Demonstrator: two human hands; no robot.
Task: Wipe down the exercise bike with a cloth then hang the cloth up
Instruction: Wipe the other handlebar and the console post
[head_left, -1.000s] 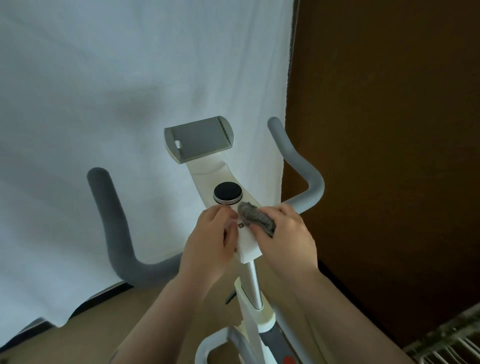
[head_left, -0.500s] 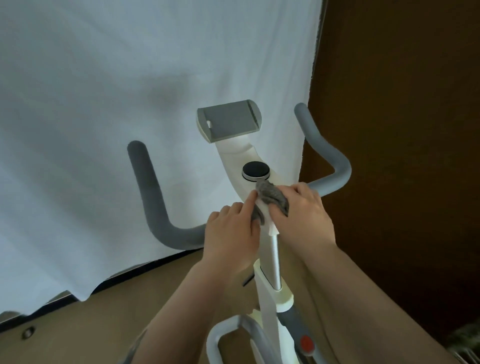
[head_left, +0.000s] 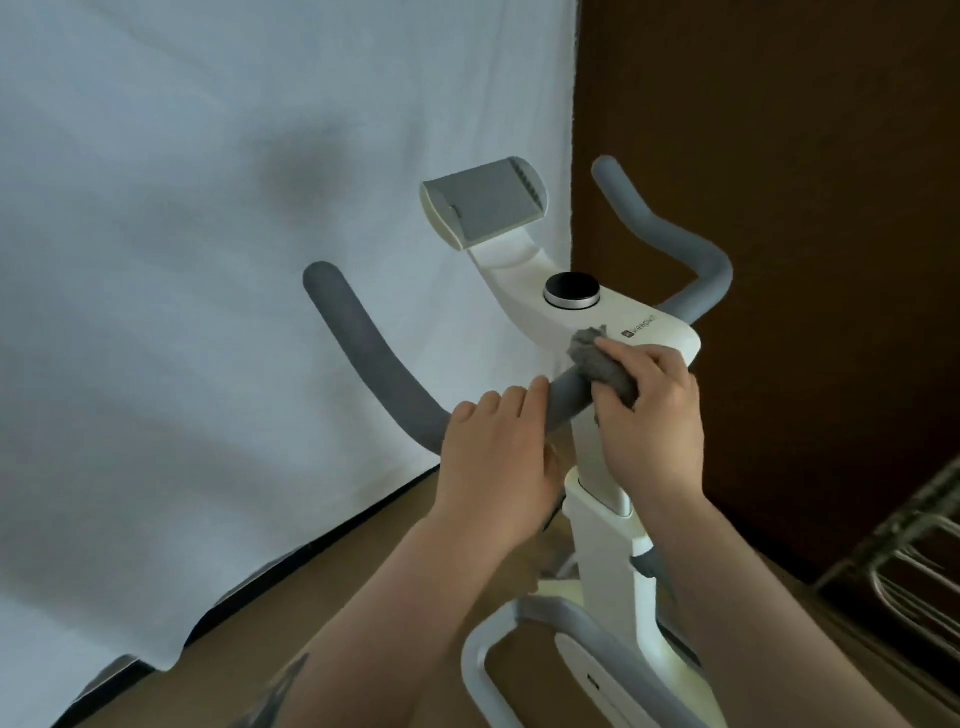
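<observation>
I judge wiping midway; my right hand (head_left: 649, 415) fingers (head_left: 631, 358) grip the cloth (head_left: 602, 364) against the exercise bike (head_left: 597, 530); left hand (head_left: 493, 462) fingers curl over the handlebar (head_left: 374, 364); hanging remains.

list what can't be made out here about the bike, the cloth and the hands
Head view only:
- Bike seat and pedals: cut off by the bottom edge.
- Cloth size: bunched under the right hand.
- Left hand grip on the handlebar: fingertips hidden behind the bar.
- Logo: too small.
</observation>
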